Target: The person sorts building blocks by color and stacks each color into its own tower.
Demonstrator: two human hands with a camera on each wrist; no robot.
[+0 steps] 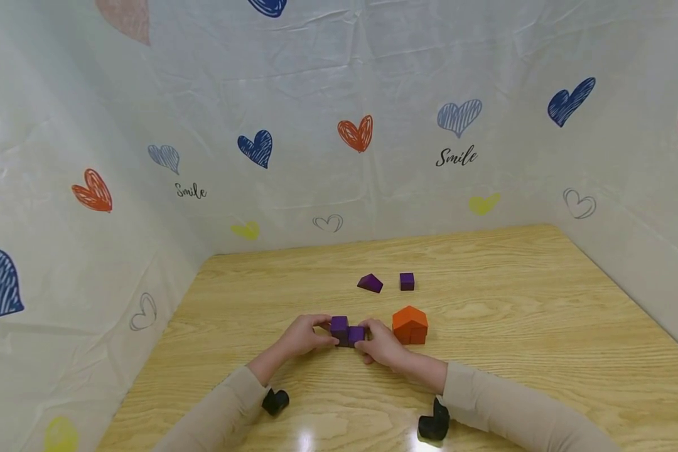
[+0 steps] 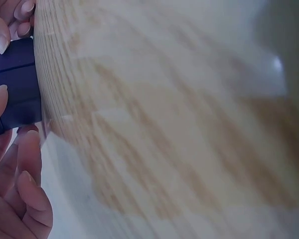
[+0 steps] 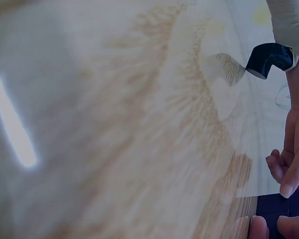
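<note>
Near the middle of the wooden table, a purple block stack (image 1: 339, 324) stands side by side with a lower purple cube (image 1: 356, 335). My left hand (image 1: 302, 336) holds the stack from its left side, thumb at the front and fingers behind. From the right, my right hand (image 1: 385, 345) pinches the lower cube between thumb and fingers. In the left wrist view the purple blocks (image 2: 20, 82) show seams where they meet, with fingertips of both hands on them. The right wrist view catches only part of the dark blocks (image 3: 271, 205) at its lower edge.
Just right of my right hand stands an orange house-shaped block group (image 1: 410, 326). Farther back lie a purple angled block (image 1: 370, 283) and a single purple cube (image 1: 407, 281). A white sheet with printed hearts (image 1: 294, 188) hangs behind the table (image 1: 486, 276) and along its sides.
</note>
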